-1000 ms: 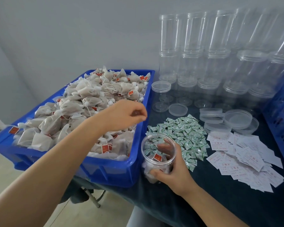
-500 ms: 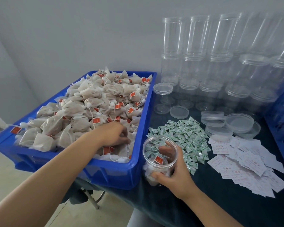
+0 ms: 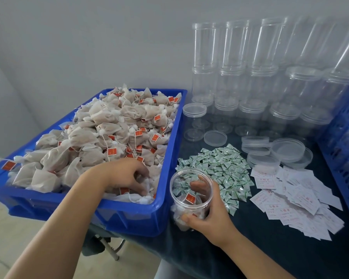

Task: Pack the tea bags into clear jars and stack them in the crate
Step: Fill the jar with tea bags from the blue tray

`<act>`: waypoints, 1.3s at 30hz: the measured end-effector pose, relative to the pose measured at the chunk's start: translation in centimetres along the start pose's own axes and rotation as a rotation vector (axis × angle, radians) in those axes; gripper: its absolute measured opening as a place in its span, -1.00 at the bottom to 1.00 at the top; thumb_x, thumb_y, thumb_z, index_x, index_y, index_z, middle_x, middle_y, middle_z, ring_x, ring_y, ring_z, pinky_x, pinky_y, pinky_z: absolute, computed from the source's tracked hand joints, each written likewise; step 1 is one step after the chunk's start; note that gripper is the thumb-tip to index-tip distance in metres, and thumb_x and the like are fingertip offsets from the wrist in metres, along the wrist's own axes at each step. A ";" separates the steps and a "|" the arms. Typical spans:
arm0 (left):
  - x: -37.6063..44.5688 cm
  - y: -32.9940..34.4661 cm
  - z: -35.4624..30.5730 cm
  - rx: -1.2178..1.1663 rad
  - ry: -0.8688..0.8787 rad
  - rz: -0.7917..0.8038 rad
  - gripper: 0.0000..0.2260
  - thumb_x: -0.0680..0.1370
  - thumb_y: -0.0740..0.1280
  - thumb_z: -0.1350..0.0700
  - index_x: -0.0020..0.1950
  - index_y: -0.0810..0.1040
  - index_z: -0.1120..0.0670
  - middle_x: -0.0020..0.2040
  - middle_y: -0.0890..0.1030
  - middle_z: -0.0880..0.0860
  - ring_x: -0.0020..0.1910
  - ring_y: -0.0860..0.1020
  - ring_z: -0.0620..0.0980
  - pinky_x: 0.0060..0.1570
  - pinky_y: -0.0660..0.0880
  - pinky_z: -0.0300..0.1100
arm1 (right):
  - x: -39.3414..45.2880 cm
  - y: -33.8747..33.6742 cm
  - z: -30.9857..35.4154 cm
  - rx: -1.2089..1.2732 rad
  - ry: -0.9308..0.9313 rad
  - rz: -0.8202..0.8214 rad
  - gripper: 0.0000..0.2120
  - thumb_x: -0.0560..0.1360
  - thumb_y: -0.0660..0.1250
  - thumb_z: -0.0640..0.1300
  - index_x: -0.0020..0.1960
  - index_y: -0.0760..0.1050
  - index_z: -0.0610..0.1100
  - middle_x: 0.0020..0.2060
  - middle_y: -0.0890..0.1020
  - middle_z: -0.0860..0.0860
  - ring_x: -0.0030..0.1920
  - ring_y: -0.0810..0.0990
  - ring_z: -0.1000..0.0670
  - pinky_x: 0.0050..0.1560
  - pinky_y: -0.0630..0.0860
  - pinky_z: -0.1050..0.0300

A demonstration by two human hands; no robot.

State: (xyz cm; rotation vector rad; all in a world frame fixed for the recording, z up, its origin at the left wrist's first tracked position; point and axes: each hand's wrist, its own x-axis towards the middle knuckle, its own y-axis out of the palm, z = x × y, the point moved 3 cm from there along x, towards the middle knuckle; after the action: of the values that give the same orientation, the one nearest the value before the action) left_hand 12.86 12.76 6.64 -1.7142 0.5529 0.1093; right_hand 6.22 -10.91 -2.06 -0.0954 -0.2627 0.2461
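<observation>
I see the left hand (image 3: 127, 176) down in the near right corner of the blue bin (image 3: 129, 216), fingers curled into the heap of tea bags (image 3: 109, 133); it looks to be closing on one, though the fingertips are buried and I cannot tell for sure that a bag is held. The right hand (image 3: 208, 214) grips the open clear jar (image 3: 190, 198), thumb on the near wall and fingers wrapped round the far side. The jar stands on the dark table (image 3: 250, 248) just right of the bin, with a few tea bags inside. Beyond the right hand lies a pile of small green sachets (image 3: 220, 168); to its right, white paper slips (image 3: 296, 198). Farther back I see loose lids (image 3: 286, 150) and stacked empty jars (image 3: 240, 77), with a blue crate (image 3: 347, 148) at the far right.
</observation>
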 end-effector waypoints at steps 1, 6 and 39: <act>-0.1 -0.1 0.1 -0.003 0.004 0.003 -0.66 0.40 0.49 -0.10 0.12 0.57 -0.05 0.07 0.55 -0.13 -0.03 0.51 -0.16 0.01 0.48 -0.21 | 0.0 0.0 0.0 0.002 0.001 0.004 -0.23 0.20 0.59 0.01 0.20 0.28 0.51 0.20 0.49 0.28 0.26 0.50 0.22 0.10 0.46 0.41; -0.3 -0.6 -0.4 0.034 0.045 -0.051 -0.88 0.44 0.47 0.00 -0.10 0.56 -0.14 0.11 0.57 -0.13 0.01 0.53 -0.17 0.07 0.51 -0.18 | 0.1 0.0 -0.2 0.006 -0.003 -0.001 -0.22 0.20 0.60 0.02 0.22 0.28 0.51 0.22 0.49 0.25 0.27 0.50 0.22 0.12 0.46 0.40; -4.7 -7.5 -3.6 -0.348 0.149 -0.665 -0.77 0.54 0.36 0.24 -0.25 0.43 -0.01 -0.28 0.65 -0.02 -0.30 0.66 -0.19 -0.12 0.62 0.06 | 0.1 0.1 -0.5 0.016 -0.013 -0.014 -0.19 0.21 0.59 0.02 0.30 0.26 0.39 0.27 0.47 0.08 0.28 0.49 0.22 0.14 0.43 0.43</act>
State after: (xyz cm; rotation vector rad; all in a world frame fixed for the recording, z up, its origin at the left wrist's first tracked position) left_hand 11.01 11.60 16.01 -2.1751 0.0442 -0.4219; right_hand 6.41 -10.82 -2.52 -0.0767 -0.2740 0.2352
